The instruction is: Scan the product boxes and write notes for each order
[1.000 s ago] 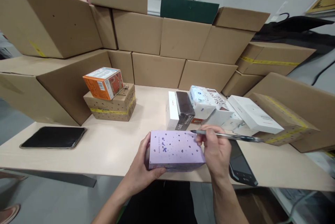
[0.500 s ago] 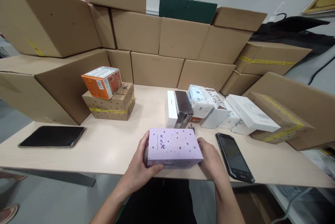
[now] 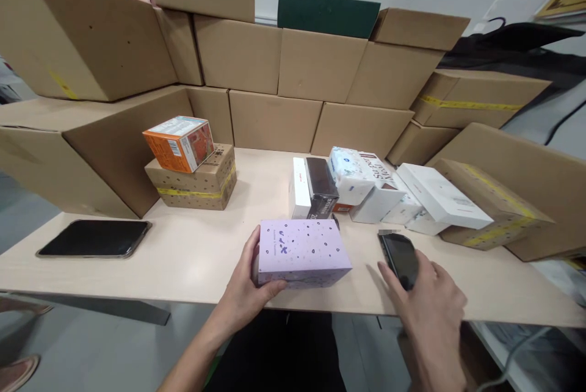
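Observation:
A lilac box with dark speckles lies near the front edge of the pale table. My left hand grips its left end, thumb on the front face and fingers behind. To the right, my right hand lies over the lower half of a black handheld device, with fingers along both its sides. Only the device's upper half shows.
Behind the lilac box stand a white and black box pair, a tissue pack and white boxes. An orange box sits on a taped carton. A black tablet lies left. Cardboard cartons wall the back.
My right hand held a pen over the lilac box, then gripped the box's right end, and has now moved right onto the black device. The left hand has kept its hold.

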Motion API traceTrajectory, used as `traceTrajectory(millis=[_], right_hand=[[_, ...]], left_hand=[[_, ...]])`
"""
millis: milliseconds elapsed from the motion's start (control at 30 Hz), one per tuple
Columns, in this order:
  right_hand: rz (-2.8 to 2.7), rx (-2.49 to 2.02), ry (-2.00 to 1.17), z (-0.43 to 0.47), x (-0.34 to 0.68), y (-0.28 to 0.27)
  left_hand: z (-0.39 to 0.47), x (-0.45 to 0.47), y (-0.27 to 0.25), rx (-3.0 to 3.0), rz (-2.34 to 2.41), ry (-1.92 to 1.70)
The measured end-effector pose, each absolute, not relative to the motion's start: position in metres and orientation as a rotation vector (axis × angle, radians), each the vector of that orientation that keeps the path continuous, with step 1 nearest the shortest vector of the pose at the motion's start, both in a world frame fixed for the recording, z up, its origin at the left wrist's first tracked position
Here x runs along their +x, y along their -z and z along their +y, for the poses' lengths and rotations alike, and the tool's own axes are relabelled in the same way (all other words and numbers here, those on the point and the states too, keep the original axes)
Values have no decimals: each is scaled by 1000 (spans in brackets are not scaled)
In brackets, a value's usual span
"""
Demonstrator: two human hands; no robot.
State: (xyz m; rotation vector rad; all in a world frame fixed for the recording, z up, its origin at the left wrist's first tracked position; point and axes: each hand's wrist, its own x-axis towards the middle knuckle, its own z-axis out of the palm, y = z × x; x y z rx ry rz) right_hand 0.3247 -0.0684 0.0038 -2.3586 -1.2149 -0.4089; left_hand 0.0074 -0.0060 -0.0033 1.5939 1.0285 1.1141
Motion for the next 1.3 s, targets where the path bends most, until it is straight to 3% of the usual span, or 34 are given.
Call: traceTrajectory(millis=[200, 533, 767, 1100, 1300], right_hand=[[-1209, -2649, 36, -91, 349, 13], [-1176, -2443, 256, -85, 341, 25], [-1116, -2057, 85, -107, 299, 10], [-1268, -1527, 149, -108, 207, -25], [-1424, -1424, 339, -93, 180, -26]], left_hand=[[-5, 8, 2, 1605, 1020, -1123], [-5, 10, 2, 1615, 1011, -1149], [-6, 10, -1, 1637, 1040, -1154], [-9, 10, 1, 1695, 1125, -1149], [-20, 8, 6, 1993, 1121, -1508]])
